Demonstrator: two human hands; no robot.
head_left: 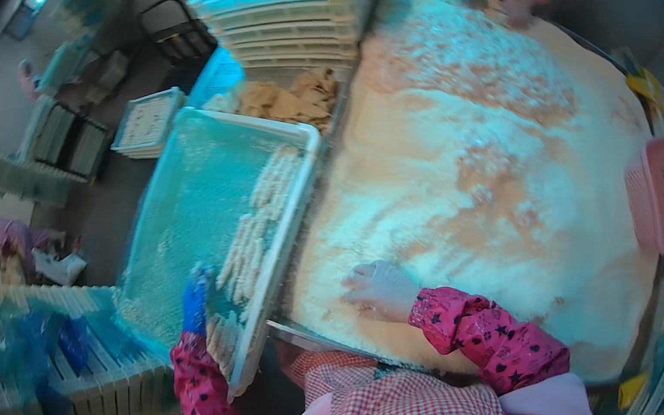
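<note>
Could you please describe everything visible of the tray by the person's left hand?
The tray is shallow and rectangular, apparently plastic, with a pale rim and a teal, mesh-like floor flecked white. It lies angled, left of the powder. Pale, coated sticks rest along its right side; the blue-gloved left hand is at its near end, contact unclear.

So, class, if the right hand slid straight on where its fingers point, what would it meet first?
The right hand would first push into pale powder; beyond that, probably the tray's white rim, though depth is unclear.
</note>
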